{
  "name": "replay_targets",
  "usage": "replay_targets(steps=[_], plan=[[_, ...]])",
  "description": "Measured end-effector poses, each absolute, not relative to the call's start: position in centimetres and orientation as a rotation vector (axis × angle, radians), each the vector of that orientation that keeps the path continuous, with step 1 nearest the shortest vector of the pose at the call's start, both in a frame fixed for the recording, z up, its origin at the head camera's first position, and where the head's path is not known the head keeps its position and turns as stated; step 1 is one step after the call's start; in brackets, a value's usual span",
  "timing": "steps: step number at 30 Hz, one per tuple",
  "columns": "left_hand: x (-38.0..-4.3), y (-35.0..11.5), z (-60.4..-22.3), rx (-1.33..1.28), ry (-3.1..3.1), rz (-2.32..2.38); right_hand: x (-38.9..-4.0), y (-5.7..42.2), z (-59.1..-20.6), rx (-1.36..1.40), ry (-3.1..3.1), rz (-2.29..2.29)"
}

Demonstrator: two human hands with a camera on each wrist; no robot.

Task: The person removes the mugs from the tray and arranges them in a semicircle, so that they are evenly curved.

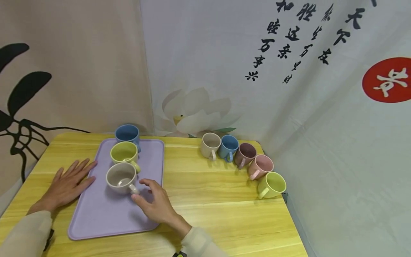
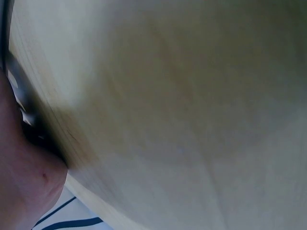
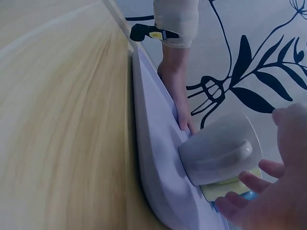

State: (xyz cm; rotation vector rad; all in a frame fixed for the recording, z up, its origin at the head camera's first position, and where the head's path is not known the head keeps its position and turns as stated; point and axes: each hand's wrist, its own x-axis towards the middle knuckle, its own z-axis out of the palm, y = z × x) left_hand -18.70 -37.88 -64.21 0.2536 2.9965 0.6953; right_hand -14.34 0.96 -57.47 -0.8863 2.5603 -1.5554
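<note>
A purple tray (image 1: 96, 217) lies on the table. On it stand a greyish-white mug (image 1: 120, 178) and a yellow-green mug (image 1: 123, 152) behind it, with a blue mug (image 1: 127, 134) at the tray's far edge. Beside the white mug's handle is my right hand (image 1: 157, 203), thumb and fingers spread apart; in the right wrist view the white mug (image 3: 220, 148) stands upright on the tray, and nothing is gripped. My left hand (image 1: 69, 182) lies flat on the table, its fingertips at the tray's left edge. Mostly blurred tabletop fills the left wrist view.
Along the table's back right edge stands a curved row of mugs: beige (image 1: 210, 145), blue (image 1: 228, 147), dark mauve (image 1: 245, 155), pink (image 1: 261, 166) and yellow-green (image 1: 272, 185). A printed cloth (image 1: 199, 53) hangs behind the wooden table (image 1: 205, 192).
</note>
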Motion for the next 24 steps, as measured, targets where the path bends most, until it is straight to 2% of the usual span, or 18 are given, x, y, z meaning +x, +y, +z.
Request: replay_targets(steps=[16,24], plan=[[-18.7,-37.8,-64.1,0.262,3.007,0.695,-14.4,-1.2,-58.6,-0.760,2.439,-1.568],[-18.7,-37.8,-64.2,0.258,3.005,0.693,-14.5,-1.5,-58.8,-0.807,2.513,-1.541]])
